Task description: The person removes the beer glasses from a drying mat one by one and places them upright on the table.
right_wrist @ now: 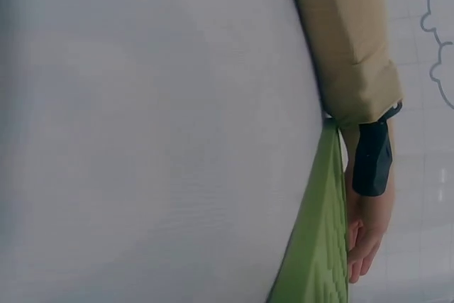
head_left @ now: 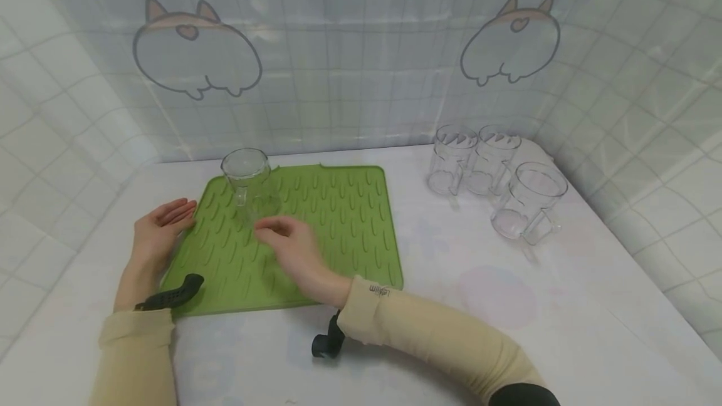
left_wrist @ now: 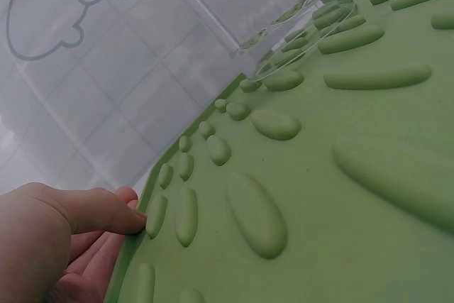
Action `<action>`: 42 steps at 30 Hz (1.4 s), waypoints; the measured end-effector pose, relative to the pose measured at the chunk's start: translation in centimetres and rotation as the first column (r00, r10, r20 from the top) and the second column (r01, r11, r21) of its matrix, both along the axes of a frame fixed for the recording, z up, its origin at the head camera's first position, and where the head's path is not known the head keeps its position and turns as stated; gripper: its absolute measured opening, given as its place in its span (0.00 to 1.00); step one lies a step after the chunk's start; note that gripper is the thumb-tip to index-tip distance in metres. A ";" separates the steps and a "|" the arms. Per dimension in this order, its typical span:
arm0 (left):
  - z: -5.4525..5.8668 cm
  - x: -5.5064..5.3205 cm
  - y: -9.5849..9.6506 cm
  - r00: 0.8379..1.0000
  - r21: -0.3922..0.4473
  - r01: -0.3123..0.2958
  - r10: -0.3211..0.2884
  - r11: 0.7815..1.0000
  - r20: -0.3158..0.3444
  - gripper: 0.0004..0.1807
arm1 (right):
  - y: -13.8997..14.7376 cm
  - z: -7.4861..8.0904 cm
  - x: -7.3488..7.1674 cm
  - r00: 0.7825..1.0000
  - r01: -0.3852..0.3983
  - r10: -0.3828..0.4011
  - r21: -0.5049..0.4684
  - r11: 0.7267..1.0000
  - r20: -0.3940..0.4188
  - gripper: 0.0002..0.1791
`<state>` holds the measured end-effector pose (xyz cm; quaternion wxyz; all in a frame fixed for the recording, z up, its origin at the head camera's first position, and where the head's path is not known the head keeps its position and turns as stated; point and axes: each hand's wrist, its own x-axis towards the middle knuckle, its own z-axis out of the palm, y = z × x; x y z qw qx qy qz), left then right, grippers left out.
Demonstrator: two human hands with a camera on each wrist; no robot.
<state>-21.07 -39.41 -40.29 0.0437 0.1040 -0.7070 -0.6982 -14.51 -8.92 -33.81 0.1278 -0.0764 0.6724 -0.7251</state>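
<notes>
A clear glass mug stands on the green ridged mat, towards its back left, its handle facing the front left. Just in front of the mug's base is my right hand, its fingers bent and their tips close together; no grip on the glass shows. My left hand lies along the mat's left edge. In the left wrist view, the thumb touches that raised rim while the other fingers sit outside it. The right wrist view shows the left hand beside the mat, but not the right hand.
Two glass mugs stand side by side at the back right, one of them a tall mug. A wider glass mug is in front of them. Tiled-pattern walls enclose the white table at the back and sides.
</notes>
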 end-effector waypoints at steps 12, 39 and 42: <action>0.0 0.1 -0.2 1.000 -0.029 0.001 -0.001 1.000 0.006 0.36 | -1.9 0.3 -0.9 0.998 0.056 -0.056 0.010 0.998 0.028 0.10; -0.2 0.1 -0.4 1.000 0.020 0.007 -0.007 1.000 -0.018 0.37 | -4.7 0.1 -3.7 0.994 0.100 -0.102 0.052 0.994 0.033 0.14; -0.1 0.2 -0.3 1.000 0.005 0.008 -0.008 1.000 -0.007 0.38 | -4.9 0.2 -3.8 0.993 0.106 -0.108 0.051 0.993 0.040 0.14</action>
